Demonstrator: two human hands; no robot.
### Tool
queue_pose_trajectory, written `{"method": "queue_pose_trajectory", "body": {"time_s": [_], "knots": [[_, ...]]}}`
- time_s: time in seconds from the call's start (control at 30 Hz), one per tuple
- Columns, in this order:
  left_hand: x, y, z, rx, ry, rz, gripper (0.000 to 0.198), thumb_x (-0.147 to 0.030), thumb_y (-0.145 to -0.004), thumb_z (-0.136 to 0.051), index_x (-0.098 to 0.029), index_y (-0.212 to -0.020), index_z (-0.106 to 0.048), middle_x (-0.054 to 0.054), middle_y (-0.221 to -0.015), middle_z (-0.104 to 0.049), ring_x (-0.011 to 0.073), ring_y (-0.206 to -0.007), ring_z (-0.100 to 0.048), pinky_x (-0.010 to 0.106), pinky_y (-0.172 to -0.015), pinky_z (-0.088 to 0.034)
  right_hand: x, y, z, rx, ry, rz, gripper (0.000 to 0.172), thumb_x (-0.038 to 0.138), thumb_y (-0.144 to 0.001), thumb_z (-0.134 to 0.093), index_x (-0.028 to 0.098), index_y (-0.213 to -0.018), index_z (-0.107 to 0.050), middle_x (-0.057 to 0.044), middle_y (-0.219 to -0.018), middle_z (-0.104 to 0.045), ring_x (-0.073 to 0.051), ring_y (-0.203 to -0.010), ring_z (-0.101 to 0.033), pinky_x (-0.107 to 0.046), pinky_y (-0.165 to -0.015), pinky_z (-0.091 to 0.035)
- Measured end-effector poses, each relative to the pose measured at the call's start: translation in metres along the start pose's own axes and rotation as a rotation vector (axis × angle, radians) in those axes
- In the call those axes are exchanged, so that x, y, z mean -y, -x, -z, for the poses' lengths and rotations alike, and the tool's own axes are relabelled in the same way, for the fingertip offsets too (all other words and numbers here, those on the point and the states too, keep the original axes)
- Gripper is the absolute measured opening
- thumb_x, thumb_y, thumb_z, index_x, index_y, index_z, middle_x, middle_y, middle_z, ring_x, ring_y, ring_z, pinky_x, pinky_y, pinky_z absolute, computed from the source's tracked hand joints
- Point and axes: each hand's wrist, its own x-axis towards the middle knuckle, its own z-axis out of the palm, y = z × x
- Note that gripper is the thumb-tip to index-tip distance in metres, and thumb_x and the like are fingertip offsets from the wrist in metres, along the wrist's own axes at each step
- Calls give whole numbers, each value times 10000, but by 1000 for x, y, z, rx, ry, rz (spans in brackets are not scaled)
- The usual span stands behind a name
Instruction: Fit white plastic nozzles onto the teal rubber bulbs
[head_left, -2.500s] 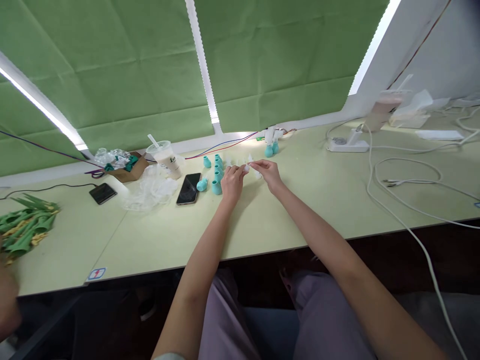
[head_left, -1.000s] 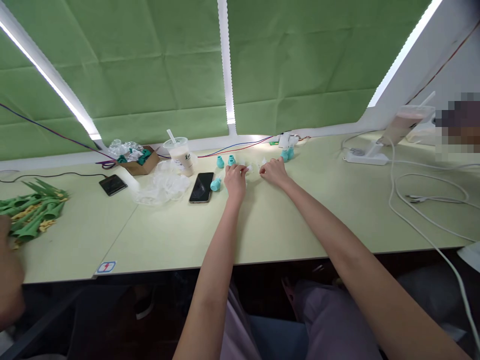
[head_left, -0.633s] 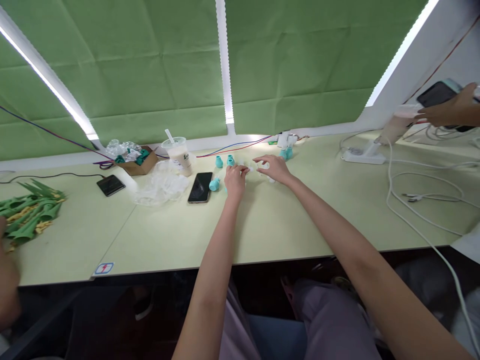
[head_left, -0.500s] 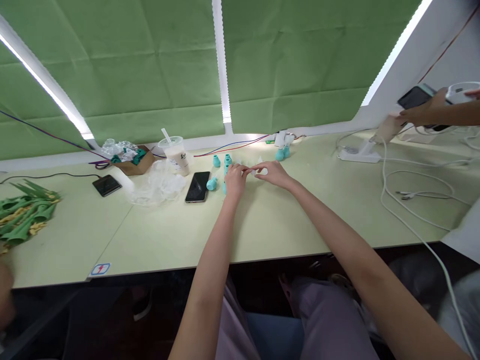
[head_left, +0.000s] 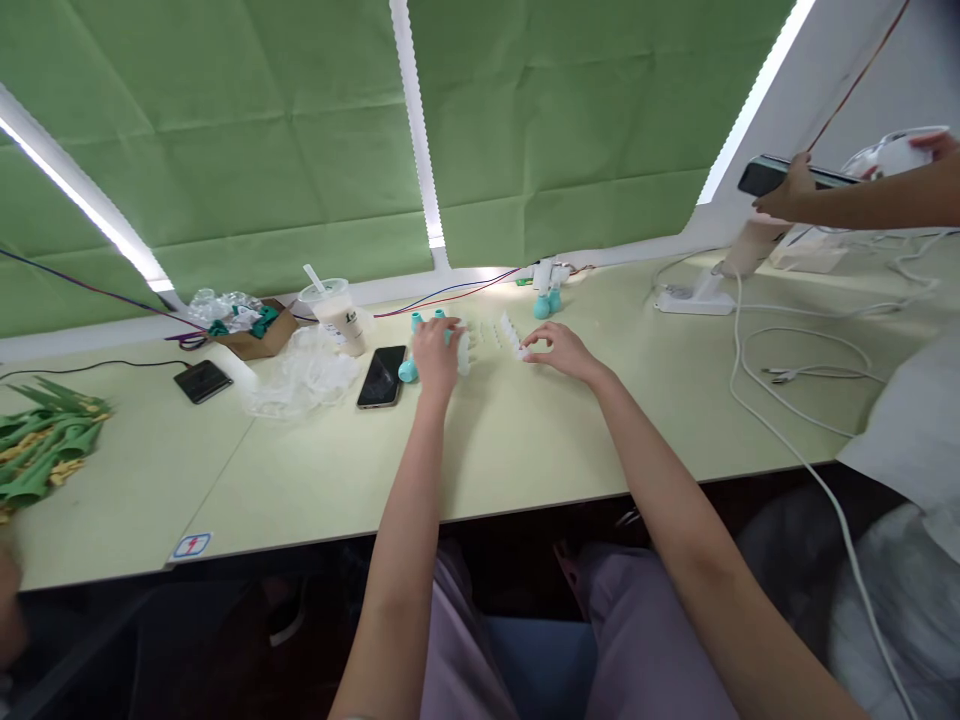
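My left hand (head_left: 437, 358) bends over a group of small teal bulb-shaped pieces, its fingers closed around a teal bulb-shaped piece (head_left: 448, 337) that the hand partly hides. Beside it lies another teal piece (head_left: 407, 371). To the right, my right hand (head_left: 561, 352) pinches a small white piece (head_left: 523, 353) between thumb and forefinger, just above the table. Between the hands, small whitish pieces (head_left: 463, 352) lie in rows, too small to make out. Two more teal bulbs (head_left: 547, 304) on white parts stand farther back.
Left of my hands are a black phone (head_left: 382, 377), a drink cup (head_left: 341, 318), a crumpled plastic bag (head_left: 307, 372) and a cardboard box (head_left: 259, 338). White cables (head_left: 806, 460) and a power strip (head_left: 695, 302) lie right. Another person's hand (head_left: 787, 195) holds a phone there.
My hands have parted. The left has moved left onto the teal pieces, while the right stays near the white pieces. The view has shifted slightly right, and the other person's phone has tilted.
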Motion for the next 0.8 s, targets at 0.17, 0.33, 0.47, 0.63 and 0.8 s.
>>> {"method": "queue_pose_trajectory", "body": {"time_s": [0.17,0.33,0.47,0.63,0.8], "knots": [[45,0,18,-12,-353,384,238,-252,-843,-472,-204,-1022,-622,125,-1119,-580,304,-1117,-448,432,-886,-362,-12,3,2,172,-52,-145,246,378,-692,-645,249,-900,-674,19,-937,-689,-154,-772,-581,-263,-679,-396],[63,5,12,223,-477,477,296,-392,-827,-498,-165,-947,-645,162,-1088,-611,331,-1103,-477,452,-896,-328,-2,8,2,213,117,-178,217,349,-704,-621,261,-899,-659,29,-954,-700,-165,-831,-609,-292,-764,-374],[61,2,10,295,-493,441,313,-431,-802,-533,-167,-923,-649,155,-1108,-617,323,-1099,-496,436,-899,-322,-1,8,3,236,155,-162,246,350,-699,-618,267,-929,-639,30,-970,-702,-175,-862,-615,-315,-819,-355],[59,3,10,292,-505,443,296,-399,-755,-595,-164,-928,-637,142,-1024,-650,306,-1033,-548,412,-882,-337,-9,8,9,220,104,-123,275,424,-694,-634,289,-934,-630,47,-947,-703,-164,-811,-627,-294,-754,-384],[53,-1,14,81,-387,442,259,-326,-816,-504,-167,-999,-597,114,-994,-641,254,-951,-590,361,-812,-392,-6,6,13,-24,-46,-32,204,393,-781,-583,265,-927,-647,16,-945,-696,-153,-738,-605,-290,-735,-404]]}}
